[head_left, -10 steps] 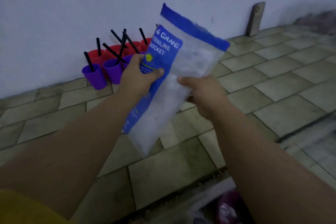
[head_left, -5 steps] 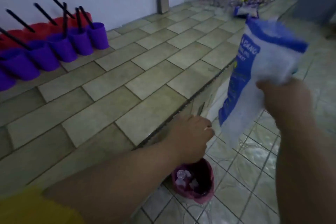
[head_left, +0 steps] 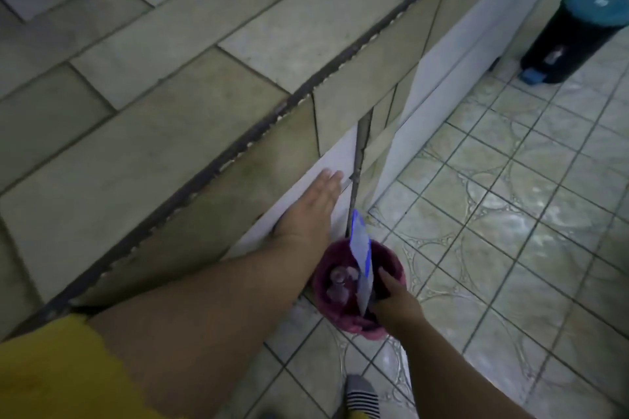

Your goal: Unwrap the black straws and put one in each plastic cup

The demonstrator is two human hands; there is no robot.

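Packet (head_left: 361, 262) in right hand (head_left: 396, 308) dips inside bin rim (head_left: 358, 329).

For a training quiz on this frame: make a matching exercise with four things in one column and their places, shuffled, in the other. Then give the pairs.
Things
1. left hand
2. blue and white bag
3. teal-lidded bin
4. striped sock

Places
a. on the floor tiles at the far right
b. at the bottom edge of the picture, on the floor
c. flat against the white panel below the counter edge
d. lower end inside the maroon bin, held by the right hand

Pairs: 1-c; 2-d; 3-a; 4-b
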